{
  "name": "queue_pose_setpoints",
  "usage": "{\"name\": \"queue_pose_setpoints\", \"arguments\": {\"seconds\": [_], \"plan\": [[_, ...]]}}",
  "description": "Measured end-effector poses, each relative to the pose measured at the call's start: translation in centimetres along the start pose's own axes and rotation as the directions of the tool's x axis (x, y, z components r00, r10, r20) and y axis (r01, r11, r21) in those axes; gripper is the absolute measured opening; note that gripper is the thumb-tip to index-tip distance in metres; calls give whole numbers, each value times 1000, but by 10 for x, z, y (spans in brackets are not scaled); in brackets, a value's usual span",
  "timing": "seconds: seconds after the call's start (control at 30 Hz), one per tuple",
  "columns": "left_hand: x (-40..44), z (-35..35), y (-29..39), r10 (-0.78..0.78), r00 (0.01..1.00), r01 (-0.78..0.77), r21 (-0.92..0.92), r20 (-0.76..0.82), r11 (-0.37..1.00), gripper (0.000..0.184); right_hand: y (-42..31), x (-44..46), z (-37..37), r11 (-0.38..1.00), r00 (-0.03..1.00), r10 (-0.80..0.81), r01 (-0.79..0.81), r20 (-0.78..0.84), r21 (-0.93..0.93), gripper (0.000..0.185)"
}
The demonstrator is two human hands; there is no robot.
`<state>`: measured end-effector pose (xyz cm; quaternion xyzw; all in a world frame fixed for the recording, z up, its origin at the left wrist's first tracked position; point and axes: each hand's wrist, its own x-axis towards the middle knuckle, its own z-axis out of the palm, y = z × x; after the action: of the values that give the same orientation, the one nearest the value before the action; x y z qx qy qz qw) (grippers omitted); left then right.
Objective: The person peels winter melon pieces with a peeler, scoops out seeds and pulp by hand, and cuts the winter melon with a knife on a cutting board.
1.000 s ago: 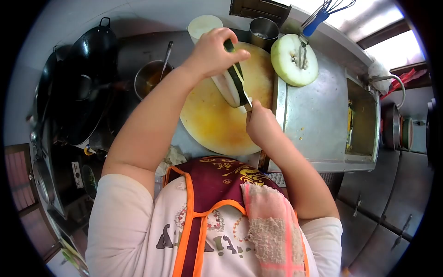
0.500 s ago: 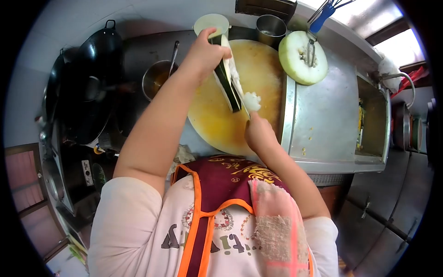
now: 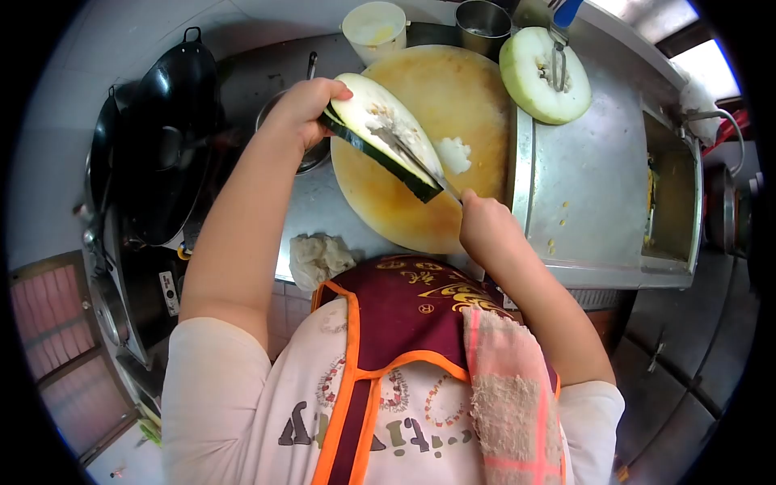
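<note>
My left hand (image 3: 311, 109) grips the upper left end of a wedge of winter melon (image 3: 368, 101), with dark green rind and white seedy flesh. The wedge is tilted above the round cutting board (image 3: 388, 214), its cut face turned up. My right hand (image 3: 489, 226) is closed round the handle of a knife (image 3: 422, 164). Its narrow-looking metal blade lies against the seedy middle of the flesh; its full outline is hard to see. A white lump of pulp (image 3: 454, 155) rests on the board beside the wedge.
A large cut winter melon (image 3: 525, 85) stands at the back right, a blue-handled metal tool stuck in it. Behind the board are a white tub (image 3: 374, 36) and a metal pot (image 3: 483, 24). A black wok (image 3: 174, 153) is left; a crumpled cloth (image 3: 319, 260) lies in front.
The melon wedge has turned from nearly edge-on to show its cut face. My left hand has moved left and down, and the blade now shows against the flesh. The view has shifted slightly.
</note>
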<state>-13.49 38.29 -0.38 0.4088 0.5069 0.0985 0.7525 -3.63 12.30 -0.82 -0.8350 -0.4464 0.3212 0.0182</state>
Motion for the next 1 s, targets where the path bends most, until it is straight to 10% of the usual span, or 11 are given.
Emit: {"name": "queue_pose_setpoints", "arguments": {"seconds": [0.5, 1.0], "plan": [[12, 17, 18, -8, 996, -6, 159, 85, 987, 36, 3, 30, 56, 975, 998, 41, -31, -42, 222, 18], [5, 26, -5, -281, 954, 242, 281, 107, 929, 34, 0, -44, 28, 997, 999, -37, 39, -21, 62, 8]]}}
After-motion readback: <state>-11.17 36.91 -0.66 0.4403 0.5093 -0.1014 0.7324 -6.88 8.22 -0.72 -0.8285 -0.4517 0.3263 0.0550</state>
